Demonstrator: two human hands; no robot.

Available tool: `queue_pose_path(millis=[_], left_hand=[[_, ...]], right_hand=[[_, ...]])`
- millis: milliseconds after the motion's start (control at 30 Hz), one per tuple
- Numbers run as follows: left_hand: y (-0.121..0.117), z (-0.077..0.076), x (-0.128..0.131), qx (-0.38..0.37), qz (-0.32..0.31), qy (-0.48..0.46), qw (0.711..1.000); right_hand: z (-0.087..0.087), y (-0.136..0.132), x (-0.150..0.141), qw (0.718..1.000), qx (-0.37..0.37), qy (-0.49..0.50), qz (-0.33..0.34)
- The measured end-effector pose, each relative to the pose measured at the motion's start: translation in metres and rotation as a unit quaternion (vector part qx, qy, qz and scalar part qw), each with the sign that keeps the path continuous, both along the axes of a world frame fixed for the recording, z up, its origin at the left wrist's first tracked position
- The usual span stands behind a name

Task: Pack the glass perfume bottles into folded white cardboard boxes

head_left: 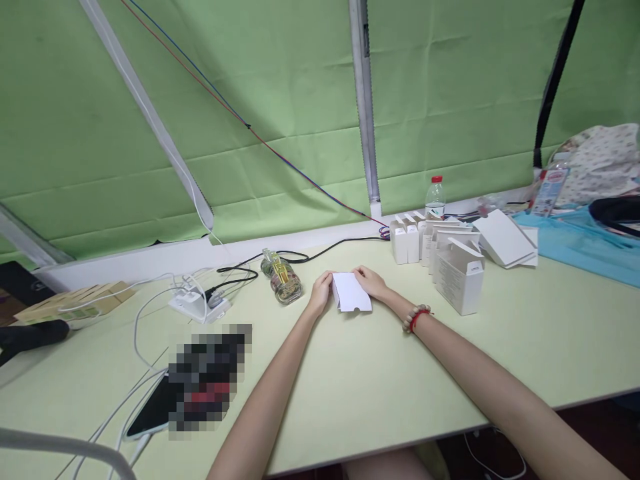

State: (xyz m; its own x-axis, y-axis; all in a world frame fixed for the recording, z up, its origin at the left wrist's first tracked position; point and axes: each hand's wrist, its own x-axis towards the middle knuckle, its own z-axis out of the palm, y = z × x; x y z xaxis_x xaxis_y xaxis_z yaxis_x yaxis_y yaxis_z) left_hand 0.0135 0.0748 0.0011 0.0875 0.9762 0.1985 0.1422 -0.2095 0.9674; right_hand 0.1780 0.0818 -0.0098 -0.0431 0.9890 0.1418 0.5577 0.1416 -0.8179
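Both my hands hold a small flat white carton [351, 293] over the middle of the pale green table [380, 373]. My left hand [321, 291] grips its left edge with the fingers curled. My right hand [371, 281] pinches its far right edge; a bead bracelet with a red cord [416, 317] is on that wrist. A glass perfume bottle [281, 278] with yellow liquid lies on its side just left of my left hand.
Several folded white boxes [459, 275] stand at the right, with a water bottle [435, 195] behind them. A white power strip [199, 305] with cables sits at the left. A phone [150, 413] lies near the front edge. Blue cloth [590, 247] covers the far right.
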Motion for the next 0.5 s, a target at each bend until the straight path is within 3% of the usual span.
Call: queue_pose_path(millis=[500], left_hand=[[-0.0037, -0.0013, -0.0004, 0.059, -0.016, 0.086, 0.994]], right_hand=[[-0.0013, -0.0001, -0.0007, 1.000, 0.006, 0.004, -0.009]])
